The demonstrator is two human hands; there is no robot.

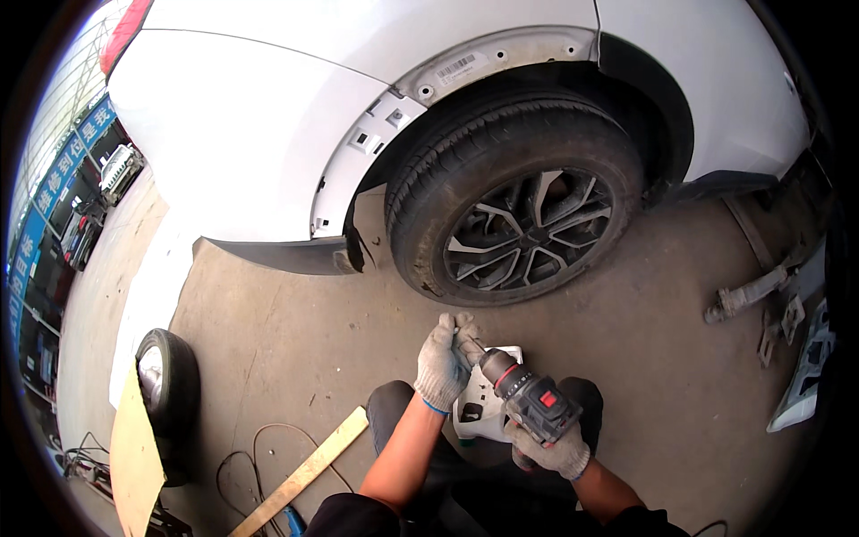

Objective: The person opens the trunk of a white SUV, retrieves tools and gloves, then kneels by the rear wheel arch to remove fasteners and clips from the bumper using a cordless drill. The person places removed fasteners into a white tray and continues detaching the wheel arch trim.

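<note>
My right hand [557, 453], in a pale knit work glove, is wrapped round the grip of a black and red cordless drill [539, 404]. The drill's thin bit points up and left toward my left hand [445, 362], gloved the same way. Its fingers are pinched together beside the bit's tip; whatever small thing they hold is too small to make out. Beneath the drill, between my knees, lies a white moulded plastic piece [477, 413] with cut-outs, partly hidden by the drill and hands.
Ahead stands a white car [242, 134] with its wheel-arch trim off and a wheel [528, 224] mounted. At left are a loose tyre [182, 380], a yellowish board [134, 456], a wooden strip [304, 470] and cables. Metal parts [756, 294] lie at right.
</note>
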